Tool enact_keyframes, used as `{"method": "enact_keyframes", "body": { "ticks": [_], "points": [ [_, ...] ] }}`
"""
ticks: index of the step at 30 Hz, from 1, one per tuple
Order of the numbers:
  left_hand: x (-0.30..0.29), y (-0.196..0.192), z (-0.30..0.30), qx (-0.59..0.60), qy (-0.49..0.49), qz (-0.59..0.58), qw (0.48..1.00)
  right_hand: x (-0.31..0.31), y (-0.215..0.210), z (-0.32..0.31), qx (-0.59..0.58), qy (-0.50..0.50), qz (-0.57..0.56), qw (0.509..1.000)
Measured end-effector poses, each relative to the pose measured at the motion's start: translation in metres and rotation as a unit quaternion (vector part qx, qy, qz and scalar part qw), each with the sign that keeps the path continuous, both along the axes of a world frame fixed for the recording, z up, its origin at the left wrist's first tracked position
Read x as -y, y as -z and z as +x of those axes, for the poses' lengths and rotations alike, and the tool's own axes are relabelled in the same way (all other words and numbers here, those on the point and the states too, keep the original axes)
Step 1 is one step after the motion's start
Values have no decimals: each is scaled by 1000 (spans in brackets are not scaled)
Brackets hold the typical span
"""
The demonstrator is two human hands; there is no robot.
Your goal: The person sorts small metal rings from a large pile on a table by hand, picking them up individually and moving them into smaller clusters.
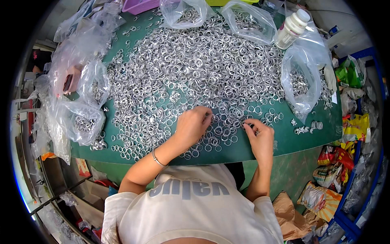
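Observation:
A broad heap of silver metal rings point(195, 61) spreads over the green table point(239, 153), thinning to a loose single layer near me. My left hand point(192, 125), with a bangle point(157, 157) on its wrist, is closed at the near side of the heap. Its fingertips are curled down among the rings, and what they hold is hidden. To its right, my right hand point(261, 138) is pinched closed just above the tabletop at the edge of the loose rings. Something small and dark shows at its fingertips, too small to name.
Clear plastic bags of rings point(301, 81) stand around the heap. A white bottle point(291, 30) is at the far right; small white pieces point(304, 130) lie near the right edge. A pink box point(72, 80) sits among bags at left, a purple tray point(140, 5) at the back.

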State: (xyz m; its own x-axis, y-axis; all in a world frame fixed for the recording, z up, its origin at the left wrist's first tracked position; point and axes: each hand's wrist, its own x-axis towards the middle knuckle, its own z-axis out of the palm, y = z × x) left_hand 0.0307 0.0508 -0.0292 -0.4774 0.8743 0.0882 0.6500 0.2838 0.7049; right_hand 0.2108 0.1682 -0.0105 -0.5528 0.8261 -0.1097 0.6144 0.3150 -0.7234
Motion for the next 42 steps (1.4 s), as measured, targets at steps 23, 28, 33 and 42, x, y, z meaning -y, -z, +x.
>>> {"method": "enact_keyframes", "body": {
  "ticks": [23, 28, 33, 42],
  "points": [
    [66, -19, -5, 271, -21, -104, 957, 34, 20, -3, -10, -172, 185, 967],
    [73, -21, -3, 280, -29, -73, 957, 26, 16, -1, -152, -111, 17, 982],
    [80, -9, -7, 410, -43, -14, 911, 18, 15, 6, -481, -56, -396, 780],
    [91, 0, -5, 341, -81, 9, 936, 39, 15, -13, -153, -52, -112, 980]
  ]
}}
